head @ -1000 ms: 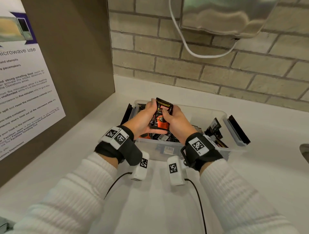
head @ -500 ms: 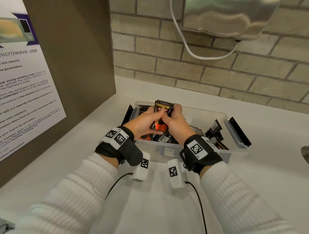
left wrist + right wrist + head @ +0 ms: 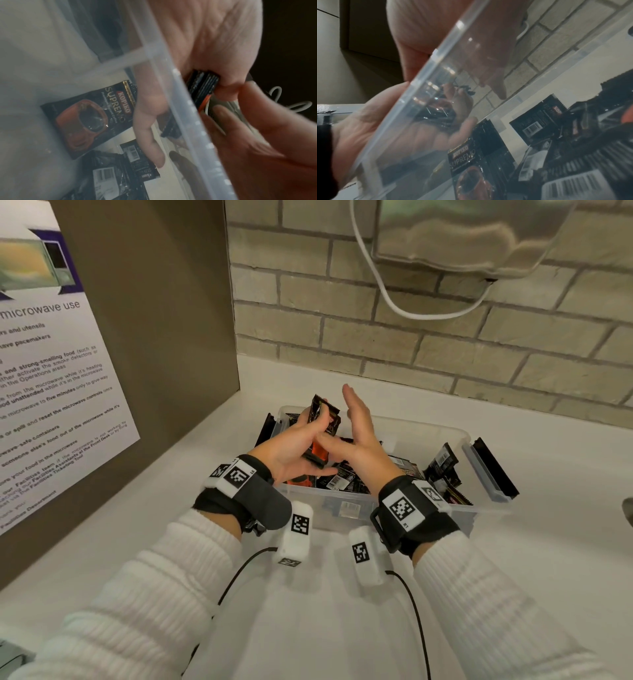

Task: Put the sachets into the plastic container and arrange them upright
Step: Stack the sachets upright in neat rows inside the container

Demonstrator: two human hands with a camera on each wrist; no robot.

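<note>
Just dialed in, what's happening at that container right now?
A person is sorting coffee sachets over a clear plastic container on a white counter. The left hand grips a small stack of sachets, held roughly upright above the container's left end. The right hand is open beside the stack, fingers straight. Loose sachets lie jumbled inside, not yet upright.
</note>
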